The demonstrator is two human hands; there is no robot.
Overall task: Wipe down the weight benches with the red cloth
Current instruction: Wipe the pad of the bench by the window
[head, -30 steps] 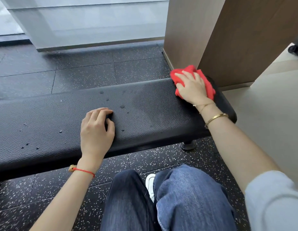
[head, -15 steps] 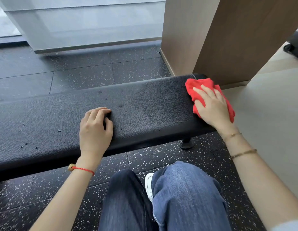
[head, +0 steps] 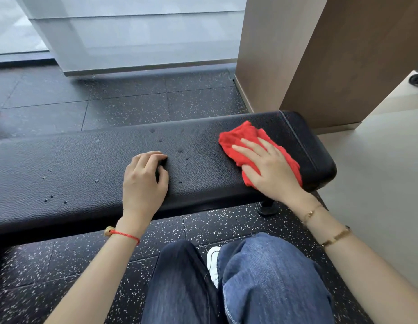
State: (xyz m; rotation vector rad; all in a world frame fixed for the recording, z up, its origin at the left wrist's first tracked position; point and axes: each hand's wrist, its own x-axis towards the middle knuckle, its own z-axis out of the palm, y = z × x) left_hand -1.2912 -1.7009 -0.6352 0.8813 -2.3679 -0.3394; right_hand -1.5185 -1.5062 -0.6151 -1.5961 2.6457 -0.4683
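A long black padded weight bench point(head: 70, 164) runs across the view from left to right. Droplets dot its top near the middle and on the left part. The red cloth point(head: 246, 139) lies bunched on the bench's right part. My right hand point(head: 271, 170) presses flat on the cloth, fingers spread and pointing left. My left hand point(head: 143, 181) rests on the bench's near edge at the middle, fingers curled onto the pad, holding nothing.
A brown wooden column point(head: 320, 54) stands just behind the bench's right end. A frosted glass wall point(head: 137, 36) is at the back. Dark speckled rubber floor point(head: 51, 265) lies around the bench, and my knees in jeans point(head: 261, 277) are below it.
My right hand has slid the red cloth from the far right end of the bench toward the near edge and then leftward along the top. My left hand has stayed in place.
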